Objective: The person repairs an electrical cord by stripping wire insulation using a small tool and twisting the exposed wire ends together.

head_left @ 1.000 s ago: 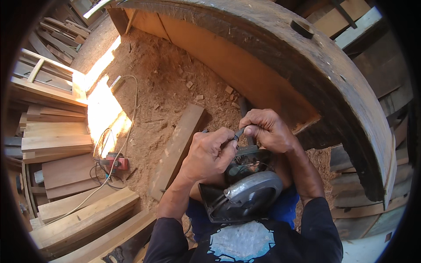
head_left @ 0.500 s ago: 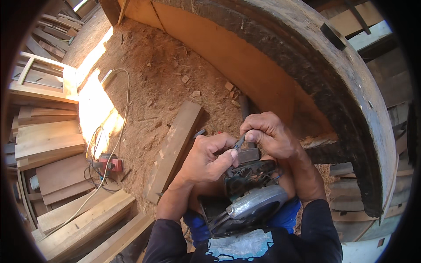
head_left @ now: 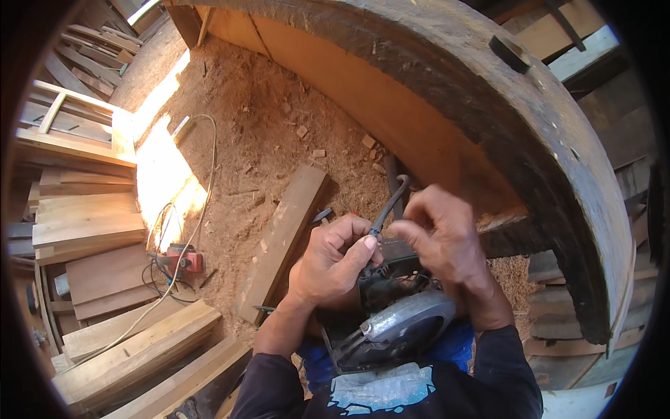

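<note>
Circular saw sits in my lap, heavy, rigid, blade guard slick, so I'd grip its body; left hand pinches the stiff black power cord, right hand fingers curl beside it.

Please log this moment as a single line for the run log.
left hand: pinching black cord | right hand: beside the cord, blurred | circular saw: below both hands | plank: on sawdust
</note>
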### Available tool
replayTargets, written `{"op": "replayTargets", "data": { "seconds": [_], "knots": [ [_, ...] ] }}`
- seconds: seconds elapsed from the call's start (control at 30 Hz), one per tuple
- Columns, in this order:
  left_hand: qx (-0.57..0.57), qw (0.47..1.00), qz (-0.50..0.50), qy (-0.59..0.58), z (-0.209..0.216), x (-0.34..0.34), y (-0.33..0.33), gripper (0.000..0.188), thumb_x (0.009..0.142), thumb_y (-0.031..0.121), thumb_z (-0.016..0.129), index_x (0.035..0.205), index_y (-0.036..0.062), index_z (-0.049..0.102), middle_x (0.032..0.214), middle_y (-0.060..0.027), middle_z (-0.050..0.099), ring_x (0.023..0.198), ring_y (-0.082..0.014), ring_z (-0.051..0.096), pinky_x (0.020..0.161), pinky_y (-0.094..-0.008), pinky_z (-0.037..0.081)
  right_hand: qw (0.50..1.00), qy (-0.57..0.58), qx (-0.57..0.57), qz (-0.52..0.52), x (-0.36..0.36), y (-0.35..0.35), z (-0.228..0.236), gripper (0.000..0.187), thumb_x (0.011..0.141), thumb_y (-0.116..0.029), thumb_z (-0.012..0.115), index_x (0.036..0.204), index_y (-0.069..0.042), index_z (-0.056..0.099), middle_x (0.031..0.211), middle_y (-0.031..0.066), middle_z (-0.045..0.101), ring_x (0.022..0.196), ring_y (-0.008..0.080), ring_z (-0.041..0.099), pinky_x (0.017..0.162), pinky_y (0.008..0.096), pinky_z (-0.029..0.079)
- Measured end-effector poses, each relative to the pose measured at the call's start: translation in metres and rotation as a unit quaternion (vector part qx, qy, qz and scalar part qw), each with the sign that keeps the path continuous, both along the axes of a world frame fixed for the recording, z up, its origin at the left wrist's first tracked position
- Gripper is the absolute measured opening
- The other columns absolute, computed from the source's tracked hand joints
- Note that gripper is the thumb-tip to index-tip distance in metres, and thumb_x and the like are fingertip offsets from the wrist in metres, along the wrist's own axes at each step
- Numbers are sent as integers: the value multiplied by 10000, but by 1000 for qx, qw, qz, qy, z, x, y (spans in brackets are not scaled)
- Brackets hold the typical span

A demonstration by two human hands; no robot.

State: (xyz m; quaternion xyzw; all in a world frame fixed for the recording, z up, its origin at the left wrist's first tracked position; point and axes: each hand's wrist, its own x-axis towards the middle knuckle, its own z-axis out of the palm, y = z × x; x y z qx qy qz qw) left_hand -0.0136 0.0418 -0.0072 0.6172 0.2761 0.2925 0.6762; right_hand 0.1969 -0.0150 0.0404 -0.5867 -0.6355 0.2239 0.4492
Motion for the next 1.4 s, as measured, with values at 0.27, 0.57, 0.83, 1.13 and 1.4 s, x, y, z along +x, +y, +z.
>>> {"op": "replayTargets", "data": {
  "seconds": [0.27, 0.57, 0.83, 1.13, 1.4],
  "knots": [
    [94, 995, 5, 18, 20, 12, -15, 153, 1036, 101, 544, 1037, -20, 638, 827, -47, 660, 733, -96, 639, 671, -253, 510, 996, -5, -13, 92, 5, -10, 5, 223, 887, -190, 766, 885, -6, 640, 762, 205, 666, 690, 391, 675, 610, 441, 509],
    [212, 975, 33, 52, 27, 22, -25, 100, 998, 67, 593, 990, -24, 635, 708, -96, 662, 636, -132, 661, 584, -297, 525, 988, -92, 123, 9, -10, -20, -12, 84, 810, -44, 645, 816, -29, 563, 719, 162, 564, 667, 394, 575, 607, 471, 451],
    [142, 990, 11, 21, 15, 25, -26, 131, 1002, 86, 566, 924, -2, 623, 664, -28, 592, 618, -93, 587, 568, -267, 472, 973, -150, 171, 33, 0, -20, -18, 162, 700, -69, 660, 761, -79, 510, 707, 104, 468, 682, 309, 471, 647, 437, 380],
    [153, 987, -2, 43, 12, 27, -25, 139, 996, 109, 556, 909, 15, 610, 653, -23, 584, 592, -88, 545, 546, -273, 435, 970, -142, 192, 43, 5, -17, -24, 159, 683, -51, 638, 727, -82, 488, 701, 95, 415, 688, 298, 434, 674, 431, 337],
    [49, 999, -14, 5, 13, 24, -31, 138, 1012, 121, 572, 992, -10, 613, 810, -63, 632, 685, -71, 572, 622, -255, 474, 987, -55, 136, 61, 7, -21, -17, 148, 730, -72, 644, 726, -83, 496, 694, 101, 458, 698, 309, 456, 691, 441, 356]
  ]
}}
